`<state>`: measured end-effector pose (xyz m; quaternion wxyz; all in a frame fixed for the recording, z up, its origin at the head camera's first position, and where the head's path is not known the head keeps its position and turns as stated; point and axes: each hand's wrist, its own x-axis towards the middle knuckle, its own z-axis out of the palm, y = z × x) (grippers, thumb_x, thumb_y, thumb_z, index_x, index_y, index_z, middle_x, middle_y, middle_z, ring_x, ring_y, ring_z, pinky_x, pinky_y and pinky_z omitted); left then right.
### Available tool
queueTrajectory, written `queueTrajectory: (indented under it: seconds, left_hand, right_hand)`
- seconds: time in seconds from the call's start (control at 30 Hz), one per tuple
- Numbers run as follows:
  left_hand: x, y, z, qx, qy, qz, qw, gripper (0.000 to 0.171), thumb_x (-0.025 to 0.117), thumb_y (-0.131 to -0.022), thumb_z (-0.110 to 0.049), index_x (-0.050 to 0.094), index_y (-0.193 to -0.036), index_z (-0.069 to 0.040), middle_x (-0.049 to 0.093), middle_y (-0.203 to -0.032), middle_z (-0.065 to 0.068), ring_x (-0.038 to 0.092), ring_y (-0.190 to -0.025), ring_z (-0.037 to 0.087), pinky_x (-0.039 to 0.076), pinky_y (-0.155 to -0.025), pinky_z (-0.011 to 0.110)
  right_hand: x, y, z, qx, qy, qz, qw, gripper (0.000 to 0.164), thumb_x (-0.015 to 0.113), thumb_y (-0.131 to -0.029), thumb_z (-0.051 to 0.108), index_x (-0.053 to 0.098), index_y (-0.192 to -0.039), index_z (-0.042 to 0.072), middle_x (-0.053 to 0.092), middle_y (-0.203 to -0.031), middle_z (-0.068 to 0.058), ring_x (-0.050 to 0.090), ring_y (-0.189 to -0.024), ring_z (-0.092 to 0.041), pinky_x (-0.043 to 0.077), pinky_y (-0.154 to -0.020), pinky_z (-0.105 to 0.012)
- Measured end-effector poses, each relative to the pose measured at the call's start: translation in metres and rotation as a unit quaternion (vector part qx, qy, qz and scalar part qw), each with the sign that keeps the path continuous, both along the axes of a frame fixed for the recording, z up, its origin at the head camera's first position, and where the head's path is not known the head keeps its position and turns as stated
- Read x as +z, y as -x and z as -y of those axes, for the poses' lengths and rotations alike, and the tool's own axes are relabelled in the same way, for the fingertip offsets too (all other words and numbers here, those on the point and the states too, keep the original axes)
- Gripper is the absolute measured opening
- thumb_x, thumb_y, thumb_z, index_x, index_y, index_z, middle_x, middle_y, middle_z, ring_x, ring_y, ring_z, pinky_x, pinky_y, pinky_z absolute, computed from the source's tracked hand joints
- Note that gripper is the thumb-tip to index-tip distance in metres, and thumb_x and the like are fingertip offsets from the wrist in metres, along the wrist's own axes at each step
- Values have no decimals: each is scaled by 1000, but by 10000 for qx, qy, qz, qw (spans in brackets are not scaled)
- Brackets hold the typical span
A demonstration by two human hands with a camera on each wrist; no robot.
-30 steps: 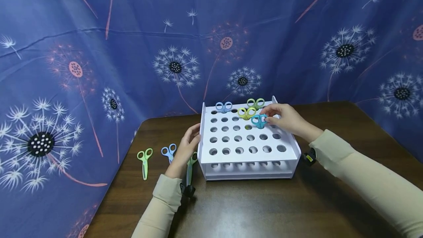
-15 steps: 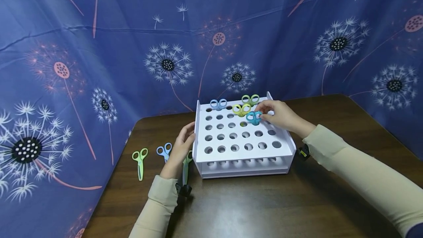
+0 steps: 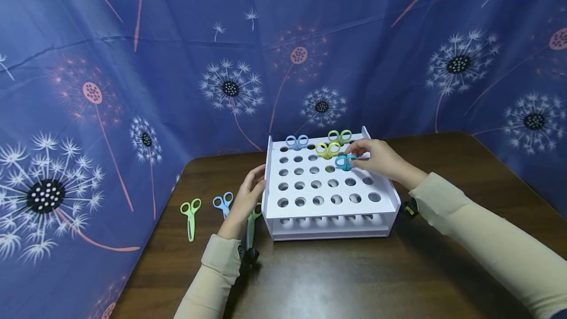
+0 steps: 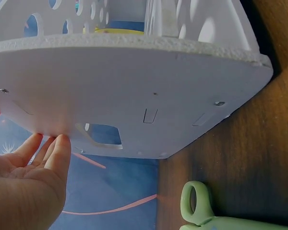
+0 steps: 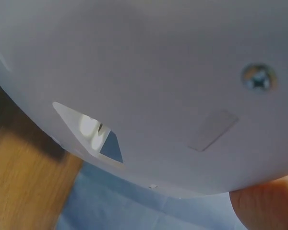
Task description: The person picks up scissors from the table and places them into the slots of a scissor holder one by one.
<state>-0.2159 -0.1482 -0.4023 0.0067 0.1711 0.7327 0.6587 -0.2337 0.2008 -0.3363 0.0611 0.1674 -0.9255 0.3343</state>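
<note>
A white rack (image 3: 292, 210) with rows of round holes stands on the table. My right hand (image 3: 384, 159) pinches teal scissors (image 3: 346, 167) by the handle loops, close over a hole. Just behind and left of them, yellow scissors (image 3: 328, 153) sit in the rack, as do green scissors (image 3: 340, 139) and blue scissors (image 3: 297, 144) at the back row. My left hand (image 3: 242, 202) rests against the left side panel; in the left wrist view its extended fingertips touch that panel (image 4: 110, 86). The right wrist view shows the other side panel (image 5: 158, 86) and part of the hand.
On the table left of the rack lie green scissors (image 3: 191, 223) and blue scissors (image 3: 223, 205), the latter partly behind the left hand. Another green pair (image 3: 251, 225) lies between left wrist and rack. A patterned blue cloth (image 3: 177, 63) hangs behind the table (image 3: 310, 279).
The head view shifts slightly. Both hands and the teal scissors keep nearly the same places at the rack.
</note>
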Motion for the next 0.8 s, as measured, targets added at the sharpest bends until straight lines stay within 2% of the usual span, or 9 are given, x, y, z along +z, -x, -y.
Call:
queueTrajectory:
  seconds: [0.2, 0.53, 0.8]
  left_hand:
    - [-3, -1, -1, -5, -33, 51, 10000, 46, 45, -102, -13, 35, -147, -4, 42, -146, 21, 44, -132, 35, 47, -95, 35]
    - [0, -3, -1, -14, -9, 156, 9999, 47, 46, -102, -17, 35, -147, -8, 42, -147, 18, 44, -132, 33, 47, -95, 37]
    - [1, -1, -1, -41, -36, -6, 10000, 47, 45, -102, -14, 35, -147, -6, 41, -146, 19, 43, -133, 34, 43, -100, 40]
  right_hand:
    - [-4, -2, -1, 75, 113, 12, 9999, 25, 73, -83, 5, 69, -108, 3, 68, -102, -14, 62, -97, -29, 49, -85, -45]
    - [-1, -5, -3, 145, 547, 266, 9980, 37, 74, -84, 7, 65, -119, -1, 67, -116, -19, 61, -108, -32, 50, -94, -47]
    - [6, -9, -5, 173, 541, 84, 9984, 42, 74, -85, 11, 63, -123, -2, 64, -123, -21, 60, -114, -36, 47, -98, -46]
